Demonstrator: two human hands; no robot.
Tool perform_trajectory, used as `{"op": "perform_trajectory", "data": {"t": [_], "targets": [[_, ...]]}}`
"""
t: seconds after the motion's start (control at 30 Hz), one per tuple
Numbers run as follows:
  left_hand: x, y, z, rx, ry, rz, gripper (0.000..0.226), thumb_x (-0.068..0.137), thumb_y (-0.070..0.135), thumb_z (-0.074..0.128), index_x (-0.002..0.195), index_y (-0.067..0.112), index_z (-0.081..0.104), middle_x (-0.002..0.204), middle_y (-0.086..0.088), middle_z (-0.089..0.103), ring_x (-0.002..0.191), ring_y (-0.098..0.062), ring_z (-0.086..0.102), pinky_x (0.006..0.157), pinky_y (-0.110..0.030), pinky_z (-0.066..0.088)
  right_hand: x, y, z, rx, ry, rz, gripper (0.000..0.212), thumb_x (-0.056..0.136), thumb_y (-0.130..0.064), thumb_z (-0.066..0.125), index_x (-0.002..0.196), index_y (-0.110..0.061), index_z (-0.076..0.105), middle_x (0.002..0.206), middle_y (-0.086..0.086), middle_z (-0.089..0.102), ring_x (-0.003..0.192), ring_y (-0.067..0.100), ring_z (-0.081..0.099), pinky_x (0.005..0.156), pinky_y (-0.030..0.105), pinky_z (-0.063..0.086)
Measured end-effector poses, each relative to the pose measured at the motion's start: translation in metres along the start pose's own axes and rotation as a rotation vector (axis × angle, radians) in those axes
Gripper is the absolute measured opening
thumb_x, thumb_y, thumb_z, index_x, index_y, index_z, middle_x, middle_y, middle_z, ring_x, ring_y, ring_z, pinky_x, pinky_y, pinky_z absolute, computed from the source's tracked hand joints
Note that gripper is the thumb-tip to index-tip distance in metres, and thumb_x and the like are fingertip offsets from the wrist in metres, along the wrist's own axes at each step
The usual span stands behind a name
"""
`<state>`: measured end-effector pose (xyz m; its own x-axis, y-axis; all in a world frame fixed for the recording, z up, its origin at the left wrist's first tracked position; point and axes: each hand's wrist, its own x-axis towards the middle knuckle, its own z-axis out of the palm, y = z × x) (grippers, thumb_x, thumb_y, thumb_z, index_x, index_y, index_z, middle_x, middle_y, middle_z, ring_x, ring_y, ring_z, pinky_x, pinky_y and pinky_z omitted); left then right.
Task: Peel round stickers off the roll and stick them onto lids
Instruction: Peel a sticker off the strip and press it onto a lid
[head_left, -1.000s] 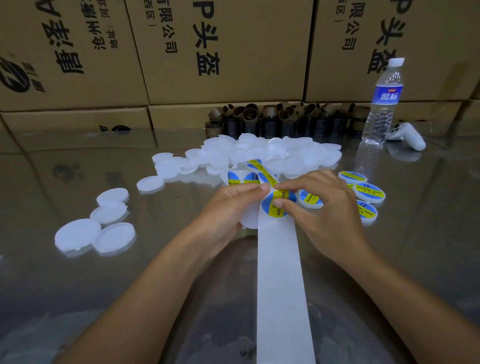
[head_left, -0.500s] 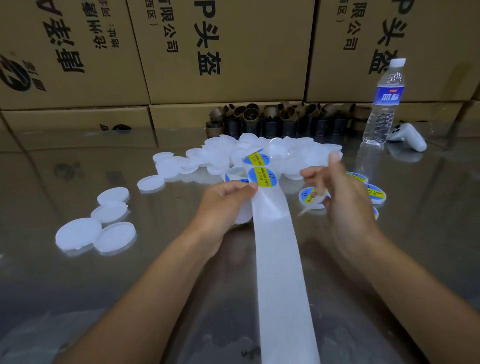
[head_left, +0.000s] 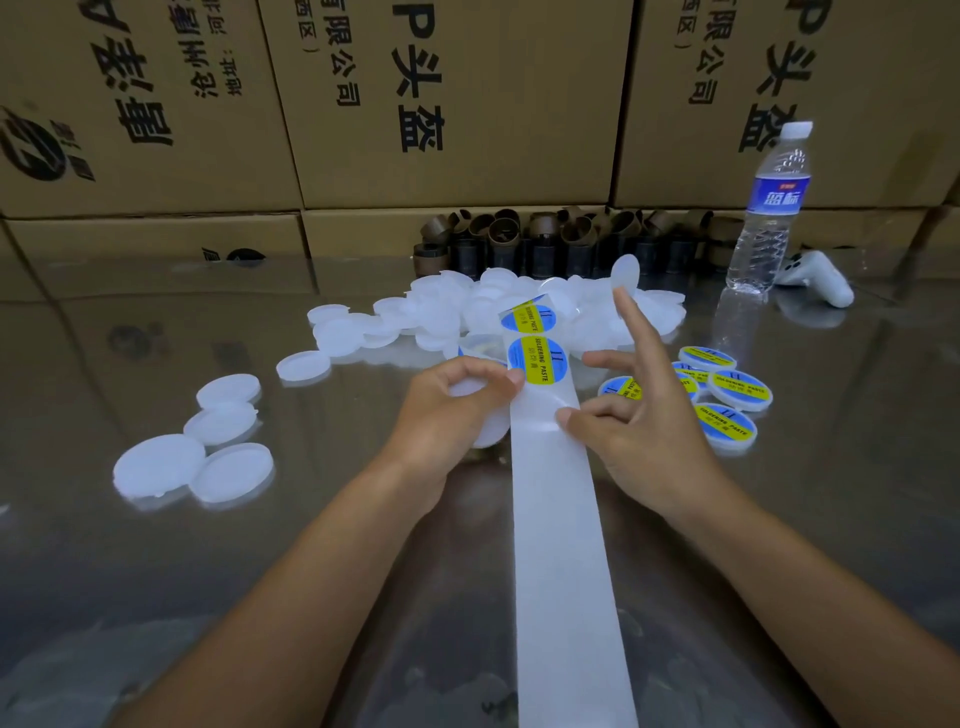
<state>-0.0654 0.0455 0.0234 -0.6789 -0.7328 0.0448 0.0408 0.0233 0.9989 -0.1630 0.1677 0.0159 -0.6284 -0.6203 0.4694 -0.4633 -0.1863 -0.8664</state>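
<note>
Left hand (head_left: 447, 415) clutching a white lid (head_left: 491, 431), right hand (head_left: 639, 426) loose over the strip.

The backing strip (head_left: 561, 519) runs down mid-desk (head_left: 156, 571) and is cut off at the near edge. My right hand hides part of the labelled lids (head_left: 727, 423) towards the right edge. My left fingers cover most of the lid I grip. A pale disc (head_left: 625, 267) sits behind my raised index finger (head_left: 631, 322); sticker or lid, I cannot tell. The next sticker (head_left: 537, 359) sits on the strip by my left thumb. Since half a second ago, my right hand has dropped onto the strip and its index finger has straightened upward.
</note>
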Motion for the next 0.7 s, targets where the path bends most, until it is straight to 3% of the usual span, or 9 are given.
{"op": "perform_trajectory", "data": {"t": [0.1, 0.2, 0.3, 0.43, 0.57, 0.63, 0.7], "targets": [[0.002, 0.004, 0.000, -0.036, 0.137, 0.070, 0.010, 0.088, 0.025, 0.067, 0.096, 0.020, 0.064, 0.099, -0.006, 0.070, 0.083, -0.024, 0.068, 0.073, -0.030, 0.054, 0.002, 0.000, -0.001, -0.007, 0.011, 0.005, 0.097, 0.078, 0.010, 0.068, 0.134, -0.054, 0.022, 0.114, 0.001, 0.051, 0.055, 0.010, 0.058, 0.060, 0.012, 0.048], [0.003, 0.013, -0.004, -0.230, 0.238, 0.174, 0.007, 0.095, 0.017, 0.055, 0.090, 0.019, 0.059, 0.078, 0.002, 0.073, 0.071, -0.021, 0.071, 0.062, -0.031, 0.056, 0.000, 0.001, 0.001, -0.039, 0.001, 0.005, 0.096, 0.077, 0.008, 0.069, 0.133, -0.055, 0.022, 0.110, 0.000, 0.051, 0.056, 0.010, 0.059, 0.061, 0.014, 0.050], [-0.004, 0.020, -0.004, -0.488, 0.012, 0.121, 0.007, 0.090, 0.020, 0.057, 0.090, 0.015, 0.060, 0.074, -0.002, 0.073, 0.065, -0.022, 0.071, 0.051, -0.026, 0.054, -0.002, 0.004, 0.005, -0.037, -0.015, 0.018, 0.097, 0.077, 0.008, 0.069, 0.131, -0.057, 0.024, 0.108, 0.000, 0.051, 0.057, 0.013, 0.058, 0.064, 0.016, 0.052], [-0.007, 0.010, 0.006, -0.496, -0.347, -0.059, 0.038, 0.094, 0.045, 0.042, 0.097, 0.011, 0.059, 0.086, -0.009, 0.074, 0.074, -0.026, 0.070, 0.067, -0.033, 0.058, 0.000, 0.008, 0.007, 0.058, -0.062, 0.030, 0.095, 0.076, 0.013, 0.067, 0.126, -0.058, 0.028, 0.103, 0.000, 0.058, 0.064, 0.018, 0.060, 0.065, 0.017, 0.049], [-0.002, 0.001, 0.008, -0.493, -0.394, -0.113, 0.045, 0.087, 0.051, 0.042, 0.101, 0.010, 0.055, 0.104, -0.015, 0.072, 0.080, -0.027, 0.070, 0.080, -0.033, 0.056, 0.001, 0.010, 0.004, 0.090, -0.110, 0.044, 0.091, 0.080, 0.014, 0.062, 0.128, -0.055, 0.027, 0.094, -0.009, 0.064, 0.071, 0.023, 0.064, 0.070, 0.019, 0.052], [0.001, 0.000, 0.007, -0.514, -0.389, -0.123, 0.045, 0.090, 0.051, 0.039, 0.102, 0.009, 0.054, 0.098, -0.014, 0.073, 0.076, -0.025, 0.071, 0.076, -0.032, 0.057, 0.001, 0.009, 0.004, 0.085, -0.123, 0.057, 0.086, 0.083, 0.014, 0.058, 0.128, -0.053, 0.028, 0.099, -0.003, 0.063, 0.074, 0.029, 0.064, 0.076, 0.022, 0.054], [0.002, -0.002, 0.007, -0.525, -0.361, -0.141, 0.046, 0.096, 0.049, 0.036, 0.101, 0.008, 0.055, 0.092, -0.011, 0.074, 0.076, -0.026, 0.071, 0.070, -0.028, 0.058, 0.002, 0.006, 0.004, 0.076, -0.069, 0.052, 0.081, 0.083, 0.015, 0.055, 0.125, -0.050, 0.034, 0.097, 0.002, 0.059, 0.071, 0.016, 0.061, 0.072, 0.017, 0.051]]}}
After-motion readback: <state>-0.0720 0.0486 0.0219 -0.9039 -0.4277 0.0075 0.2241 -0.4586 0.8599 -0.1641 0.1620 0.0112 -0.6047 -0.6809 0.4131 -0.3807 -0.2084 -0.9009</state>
